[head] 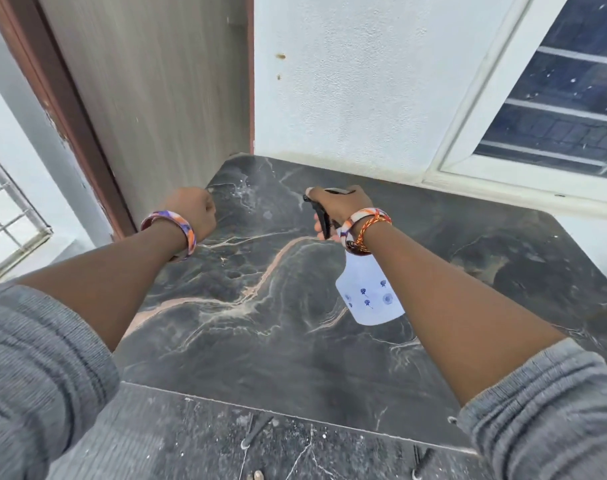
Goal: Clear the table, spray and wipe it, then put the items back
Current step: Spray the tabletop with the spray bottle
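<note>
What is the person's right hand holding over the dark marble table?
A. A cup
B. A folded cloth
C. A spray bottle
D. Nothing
C: the right hand grips the black trigger head of a pale spray bottle above the table.

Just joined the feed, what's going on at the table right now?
A person stands over a dark marble table. The right hand grips a spray bottle by its black trigger head, nozzle aimed toward the far left corner, where wet droplets show on the top. The left hand is curled into a fist above the table's left edge; nothing shows in it. No items or cloth are in view on the table.
</note>
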Available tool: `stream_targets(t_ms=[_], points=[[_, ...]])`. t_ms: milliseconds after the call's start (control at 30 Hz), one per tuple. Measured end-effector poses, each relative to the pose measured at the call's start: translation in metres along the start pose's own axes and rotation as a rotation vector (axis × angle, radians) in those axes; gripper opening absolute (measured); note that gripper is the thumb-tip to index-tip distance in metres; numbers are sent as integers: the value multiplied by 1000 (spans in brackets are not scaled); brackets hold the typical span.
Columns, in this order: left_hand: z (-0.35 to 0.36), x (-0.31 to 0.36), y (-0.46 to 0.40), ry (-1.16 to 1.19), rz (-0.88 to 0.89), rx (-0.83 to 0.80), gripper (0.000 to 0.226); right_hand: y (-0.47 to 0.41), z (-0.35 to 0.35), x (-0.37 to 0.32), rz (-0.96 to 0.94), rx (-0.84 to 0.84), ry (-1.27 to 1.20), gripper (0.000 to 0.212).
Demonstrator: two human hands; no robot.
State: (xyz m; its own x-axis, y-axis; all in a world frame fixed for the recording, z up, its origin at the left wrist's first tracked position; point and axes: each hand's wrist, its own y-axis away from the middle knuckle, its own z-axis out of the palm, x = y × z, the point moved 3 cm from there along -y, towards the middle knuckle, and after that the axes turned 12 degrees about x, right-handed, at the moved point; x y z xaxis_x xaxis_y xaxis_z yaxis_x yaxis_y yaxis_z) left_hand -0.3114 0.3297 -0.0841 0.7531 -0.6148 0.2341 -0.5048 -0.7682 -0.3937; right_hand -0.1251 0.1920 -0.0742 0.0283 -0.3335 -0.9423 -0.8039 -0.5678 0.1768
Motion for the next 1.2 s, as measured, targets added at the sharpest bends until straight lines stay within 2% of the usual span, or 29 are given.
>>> stream_targets(t_ms=[200,367,467,700,833,1000,1133,1200], points=[[-16,6,51,-43,20,-33,24,76,-10,25,-34,-32,65,30],[-29,10,90,-55,26,-64,24,135,-33,55,47,-64,169,31],[-35,26,107,-52,47,-105,20,161,-55,70,129,-66,143,33],[-25,100,120,98,162,-148,27,194,-128,122,147,172,85,34],[-17,160,123,175,272,-173,21,201,-185,146,213,317,-43,47],[-8,235,142,215,440,-308,19,222,-256,181,264,555,-61,37],[-3,292,160,267,591,-379,28,234,-315,210,344,748,-103,52],[5,317,163,288,649,-417,29,236,-342,220,358,861,-171,54]])
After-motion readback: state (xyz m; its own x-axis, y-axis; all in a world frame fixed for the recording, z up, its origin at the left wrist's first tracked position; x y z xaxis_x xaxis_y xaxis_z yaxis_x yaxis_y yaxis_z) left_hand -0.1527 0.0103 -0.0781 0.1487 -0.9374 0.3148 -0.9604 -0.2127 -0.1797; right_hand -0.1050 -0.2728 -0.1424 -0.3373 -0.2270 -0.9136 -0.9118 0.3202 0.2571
